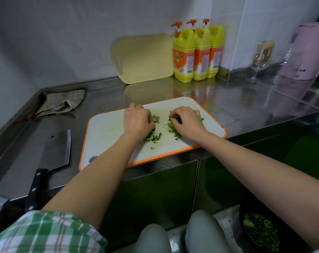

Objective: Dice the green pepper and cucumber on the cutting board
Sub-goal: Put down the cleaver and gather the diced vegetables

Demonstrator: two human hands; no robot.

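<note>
A white cutting board [107,132] with an orange rim lies on the steel counter. Two heaps of green dice sit on it: diced cucumber [153,136] left of centre and diced green pepper [172,129] to the right. My left hand [137,120] rests on the cucumber heap with fingers curled into the pieces. My right hand [187,120] sits over the pepper heap, fingers curled round some dice. A cleaver [54,157] with a black handle lies on the counter left of the board, untouched.
A folded cloth [62,103] lies at the back left. A yellow board [144,57] leans on the wall beside three yellow detergent bottles [197,52]. A glass [260,59] and pink kettle [308,52] stand at the right. A dark bowl of green scraps [260,232] sits below.
</note>
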